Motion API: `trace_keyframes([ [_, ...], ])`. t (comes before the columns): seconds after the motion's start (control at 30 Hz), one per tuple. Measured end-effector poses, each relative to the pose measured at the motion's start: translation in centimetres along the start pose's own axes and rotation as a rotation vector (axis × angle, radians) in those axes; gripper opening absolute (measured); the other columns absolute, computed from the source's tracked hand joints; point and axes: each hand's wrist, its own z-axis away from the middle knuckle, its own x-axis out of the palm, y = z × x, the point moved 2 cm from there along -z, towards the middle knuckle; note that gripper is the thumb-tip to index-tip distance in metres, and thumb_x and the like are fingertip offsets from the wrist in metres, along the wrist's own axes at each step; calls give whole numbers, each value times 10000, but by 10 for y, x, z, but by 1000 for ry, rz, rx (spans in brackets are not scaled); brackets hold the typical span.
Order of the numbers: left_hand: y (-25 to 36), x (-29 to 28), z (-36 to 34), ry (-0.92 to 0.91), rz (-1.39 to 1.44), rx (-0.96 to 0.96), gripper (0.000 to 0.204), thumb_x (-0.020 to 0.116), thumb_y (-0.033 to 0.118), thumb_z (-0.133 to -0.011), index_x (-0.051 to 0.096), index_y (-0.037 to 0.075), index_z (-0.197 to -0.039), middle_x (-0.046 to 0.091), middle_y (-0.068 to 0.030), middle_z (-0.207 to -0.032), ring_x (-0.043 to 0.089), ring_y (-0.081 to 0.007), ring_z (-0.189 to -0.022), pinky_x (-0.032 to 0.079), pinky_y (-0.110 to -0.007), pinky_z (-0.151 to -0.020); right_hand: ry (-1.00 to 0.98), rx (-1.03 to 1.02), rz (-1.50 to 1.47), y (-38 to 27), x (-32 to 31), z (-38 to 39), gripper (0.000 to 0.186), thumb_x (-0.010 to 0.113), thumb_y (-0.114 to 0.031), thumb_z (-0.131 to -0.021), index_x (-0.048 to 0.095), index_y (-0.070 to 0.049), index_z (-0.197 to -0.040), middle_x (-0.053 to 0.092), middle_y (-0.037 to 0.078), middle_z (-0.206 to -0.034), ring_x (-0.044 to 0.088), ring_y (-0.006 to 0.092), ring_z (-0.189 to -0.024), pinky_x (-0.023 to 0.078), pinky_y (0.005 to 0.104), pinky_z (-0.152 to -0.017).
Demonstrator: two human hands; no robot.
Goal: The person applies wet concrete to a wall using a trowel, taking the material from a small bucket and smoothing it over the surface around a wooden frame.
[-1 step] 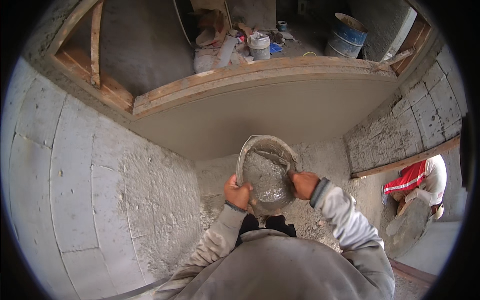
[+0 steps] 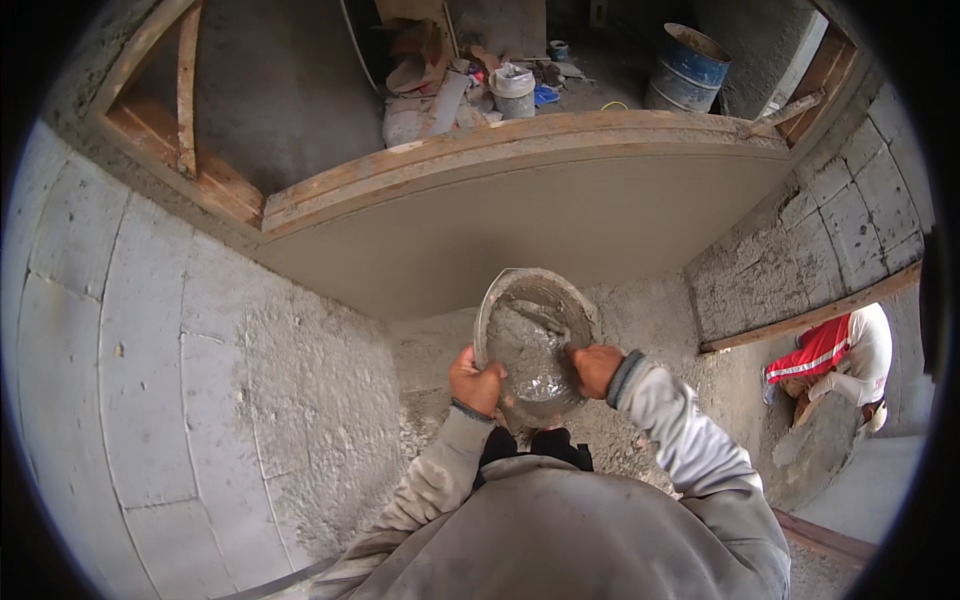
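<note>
I hold a round, mortar-stained bucket with glistening wet grey mortar inside, just above my dark-clad legs. My left hand is closed on the bucket's left side, thumb toward the inside. My right hand is closed at the right side, fingers reaching just inside. A narrow grey object angles through the mortar toward it; whether that hand grips this or the rim is unclear.
A smooth plastered wall faces me below a wooden-framed opening, with a blue drum, pail and debris beyond. Block walls flank me. At right, a crouching co-worker in white and red is below a timber.
My right hand and the mortar-coated object in the bucket have shifted very slightly. The co-worker at right has moved a little.
</note>
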Motion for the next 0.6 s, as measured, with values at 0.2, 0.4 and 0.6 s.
trace_keyframes([
  [0.2,-19,-13,2,28,-35,-66,310,473,-106,-645,597,-28,-918,624,-52,-815,561,-117,-678,465,-254,-614,-18,134,-366,-9,-15,46,178,566,-143,-748,503,-25,-865,587,186,-698,600,382,-697,480,442,-643],
  [0.4,4,8,15,-52,14,-29,285,493,-100,-646,591,-18,-902,621,-48,-805,559,-113,-667,465,-249,-618,-211,282,-1166,6,57,52,82,565,-68,-780,487,-47,-798,481,22,-572,510,129,-461,418,268,-425],
  [0.6,33,2,10,-94,55,-72,294,495,-113,-643,584,-22,-908,622,-49,-804,566,-117,-674,470,-251,-617,-223,178,-1629,-22,61,47,226,561,-31,-788,514,-10,-1008,491,0,-641,478,82,-442,400,219,-404],
])
